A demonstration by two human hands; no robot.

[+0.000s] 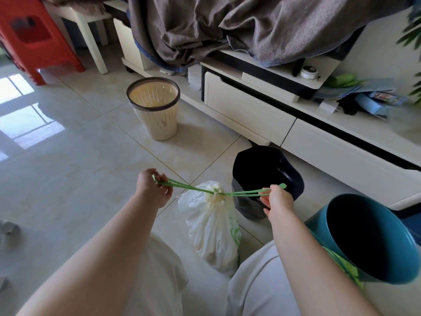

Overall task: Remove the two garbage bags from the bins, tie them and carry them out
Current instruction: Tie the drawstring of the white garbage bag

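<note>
A full white garbage bag stands on the tiled floor between my knees, its neck gathered tight. Green drawstrings run taut from the neck to both sides. My left hand grips the left loop and my right hand grips the right loop, pulled apart. A black garbage bag stands open just behind the white one. A cream slotted bin with a dark rim stands bare further back. A teal bin lies tilted at my right knee, with a bit of green-and-white plastic under it.
A low white TV cabinet runs along the right, draped with a grey blanket and cluttered with papers. A red plastic stool and a white table leg stand at the back left. Grey scraps lie at the left.
</note>
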